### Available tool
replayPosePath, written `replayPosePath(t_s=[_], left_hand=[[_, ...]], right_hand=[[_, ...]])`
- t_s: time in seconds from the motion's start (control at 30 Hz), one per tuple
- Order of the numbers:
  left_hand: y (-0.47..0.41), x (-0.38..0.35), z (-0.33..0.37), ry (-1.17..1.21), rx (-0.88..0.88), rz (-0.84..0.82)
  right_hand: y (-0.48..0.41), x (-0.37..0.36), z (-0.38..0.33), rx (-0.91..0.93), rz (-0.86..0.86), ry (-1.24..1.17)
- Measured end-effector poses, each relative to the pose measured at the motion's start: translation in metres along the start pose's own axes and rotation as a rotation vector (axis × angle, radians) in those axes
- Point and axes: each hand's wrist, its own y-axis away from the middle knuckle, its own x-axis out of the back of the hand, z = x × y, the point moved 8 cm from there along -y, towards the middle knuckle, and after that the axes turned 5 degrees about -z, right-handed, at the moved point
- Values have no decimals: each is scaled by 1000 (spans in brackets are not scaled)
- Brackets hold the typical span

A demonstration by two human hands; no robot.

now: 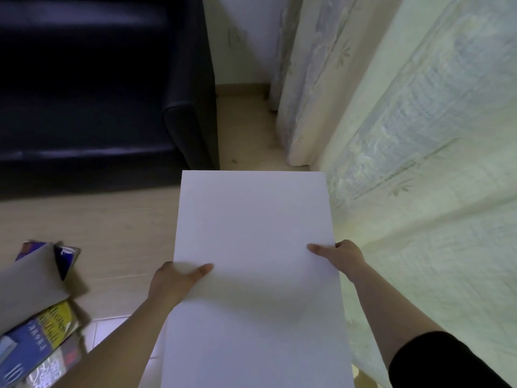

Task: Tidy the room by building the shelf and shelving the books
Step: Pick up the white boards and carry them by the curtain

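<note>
A large white shelf board [254, 233] fills the middle of the view, held flat above the floor and reaching away from me. My left hand [174, 284] grips its left edge, thumb lying on top, fingers hidden underneath. On the right edge my right hand [341, 254] grips the same way, thumb on the top face. A loose pile of books [42, 331] lies on the floor at the lower left, some with blue and yellow covers, one open with grey pages.
A black leather sofa [98, 93] stands at the upper left, its arm near the board's far corner. Pale patterned curtains [419, 135] hang along the right. A strip of light wooden floor [243, 130] runs between sofa and curtains to a white wall.
</note>
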Motion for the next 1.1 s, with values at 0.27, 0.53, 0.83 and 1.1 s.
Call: replayPosePath(t_s=[0.27,0.53,0.83,1.1], left_hand=[[-52,-16,16,8,-9,1],[-70,-25,6,52,50,-38],[-50,-35,5,117,152,-79],[-56,-42,13,111,152,-63]], right_hand=[[-53,-7,13,-63,0,-59],[-37,-18,-5,10,343,72],[2,-89,0,87,79,554],[-16,-82,0,118,48,561]])
